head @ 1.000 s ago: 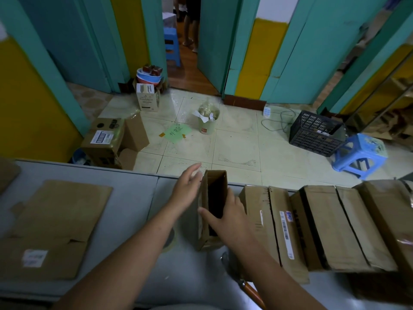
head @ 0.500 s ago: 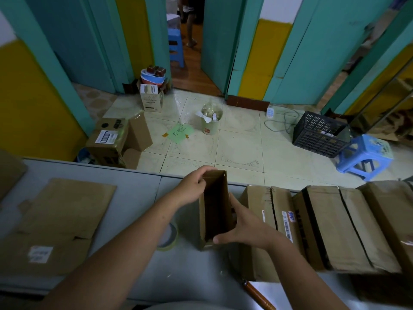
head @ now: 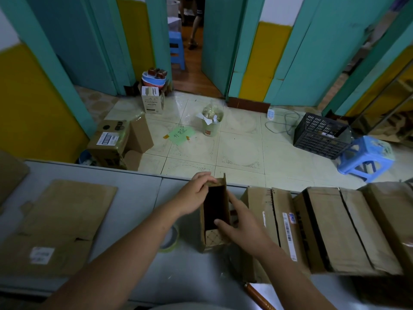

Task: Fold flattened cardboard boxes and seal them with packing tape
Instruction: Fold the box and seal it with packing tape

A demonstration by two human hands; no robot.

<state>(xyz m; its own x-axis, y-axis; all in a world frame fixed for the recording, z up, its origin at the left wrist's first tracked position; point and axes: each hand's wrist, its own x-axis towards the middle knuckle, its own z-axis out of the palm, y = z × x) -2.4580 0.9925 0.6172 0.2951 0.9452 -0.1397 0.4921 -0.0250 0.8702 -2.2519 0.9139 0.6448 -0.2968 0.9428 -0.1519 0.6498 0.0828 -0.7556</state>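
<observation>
A small narrow cardboard box [head: 215, 239] stands opened up on the grey table [head: 143, 198], its dark inside facing me. My left hand [head: 194, 194] grips the box's far top flap, fingers curled over the edge. My right hand [head: 240, 222] lies against the box's right wall, fingers fairly straight, the thumb reaching over the near edge into the opening. A roll of clear packing tape [head: 171, 239] lies flat on the table just left of the box, partly hidden by my left forearm.
Flattened cardboard sheets [head: 64, 220] lie on the table's left. A row of folded boxes [head: 324, 227] fills the right side. A brown handle [head: 257, 295] pokes out near the front edge. Beyond the table, the tiled floor holds boxes, a bucket, a black crate and a blue stool.
My left hand went from open beside the box to gripping its far top flap. My right hand slid to the box's right wall. The box now stands squarer and more opened.
</observation>
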